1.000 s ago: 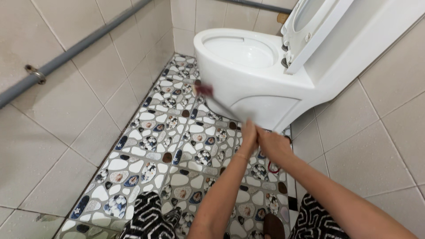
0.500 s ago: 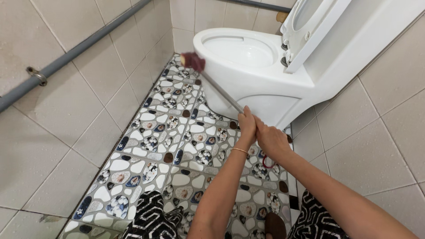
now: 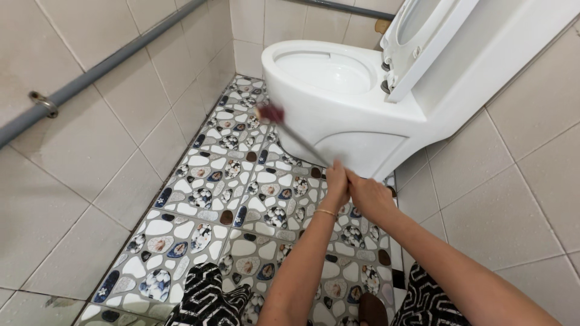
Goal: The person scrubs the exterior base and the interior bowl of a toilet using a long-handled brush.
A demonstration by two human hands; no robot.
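since half a second ago the red brush head (image 3: 269,112) has dropped lower. it was up near the rim of the bowl, and now it sits against the outer front side of the white toilet (image 3: 338,115), a bit above the floor. the hands have slid a little lower too.

the brush is on a long thin stick (image 3: 302,142) that slants down from the head to the hands. it looks blurry.

the left hand (image 3: 337,184) is curled tight around the low end of the stick. it has a thin gold bracelet (image 3: 326,212) at the wrist. the right hand (image 3: 368,196) is pressed right beside the left one, and its fingers are curled too, but i cannot tell if they really grab the stick, because the left hand hides that part.

the toilet lid (image 3: 423,36) stands up, tilted back. the floor (image 3: 199,199) has pebble pictures in white, blue and brown. a grey pipe (image 3: 103,66) runs along the tiled wall on the left, held by a metal clip (image 3: 43,102). black and white patterned clothes (image 3: 211,299) show at the bottom.
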